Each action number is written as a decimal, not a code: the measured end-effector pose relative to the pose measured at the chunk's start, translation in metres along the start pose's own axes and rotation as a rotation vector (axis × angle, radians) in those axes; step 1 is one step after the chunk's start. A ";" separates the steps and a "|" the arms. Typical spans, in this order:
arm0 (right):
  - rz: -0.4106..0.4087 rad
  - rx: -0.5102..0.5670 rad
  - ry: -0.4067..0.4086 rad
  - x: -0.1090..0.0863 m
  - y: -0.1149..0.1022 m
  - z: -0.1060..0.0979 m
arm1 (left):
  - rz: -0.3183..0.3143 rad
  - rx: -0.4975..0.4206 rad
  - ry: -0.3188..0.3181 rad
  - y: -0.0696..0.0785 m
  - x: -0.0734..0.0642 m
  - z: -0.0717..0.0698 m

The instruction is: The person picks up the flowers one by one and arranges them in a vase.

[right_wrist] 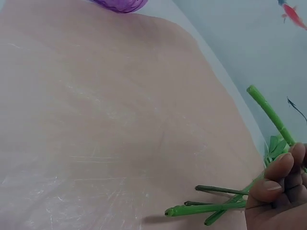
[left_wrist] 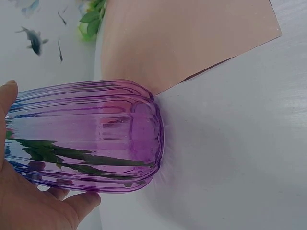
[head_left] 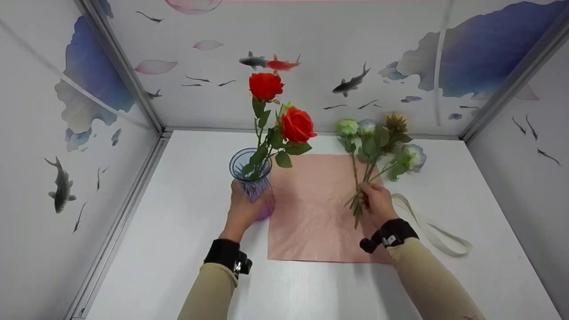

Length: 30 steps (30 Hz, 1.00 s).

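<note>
My left hand (head_left: 243, 208) grips a ribbed glass vase (left_wrist: 86, 120), blue at the rim and purple toward the base. Two red roses (head_left: 298, 125) with green leaves lean out of its mouth, and their dark stems show through the glass in the left wrist view. On the right, my right hand (head_left: 378, 203) holds the lower stems (right_wrist: 211, 208) of several artificial flowers. Among their heads are a green bloom (head_left: 347, 128), pale blue ones (head_left: 415, 158) and a brownish-yellow one (head_left: 395, 123). One bright green stem (right_wrist: 271, 112) sticks up by my right fingertips.
A sheet of pink wrapping paper (head_left: 311, 213) lies on the white table (head_left: 186, 249), between and under the hands. A cream ribbon (head_left: 453, 251) curls on the table beside my right forearm. Printed walls (head_left: 311, 35) with fish pictures enclose the back and both sides.
</note>
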State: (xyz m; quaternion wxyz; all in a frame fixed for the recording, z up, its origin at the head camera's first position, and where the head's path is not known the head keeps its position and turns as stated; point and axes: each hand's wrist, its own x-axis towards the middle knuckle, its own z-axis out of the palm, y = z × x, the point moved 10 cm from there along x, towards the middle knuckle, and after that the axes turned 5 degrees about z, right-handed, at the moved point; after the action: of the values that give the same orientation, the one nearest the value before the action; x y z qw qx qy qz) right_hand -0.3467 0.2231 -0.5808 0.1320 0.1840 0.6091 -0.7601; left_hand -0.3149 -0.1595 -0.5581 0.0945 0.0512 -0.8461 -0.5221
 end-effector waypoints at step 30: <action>-0.257 -0.069 -0.058 0.008 -0.016 0.015 | 0.075 0.017 0.032 0.006 -0.001 -0.002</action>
State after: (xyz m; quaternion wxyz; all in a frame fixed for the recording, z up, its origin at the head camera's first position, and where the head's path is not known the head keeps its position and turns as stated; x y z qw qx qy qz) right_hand -0.3625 0.2127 -0.5672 0.0573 0.0775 0.6494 -0.7543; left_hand -0.3136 -0.1587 -0.5514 0.1269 0.0285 -0.8503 -0.5100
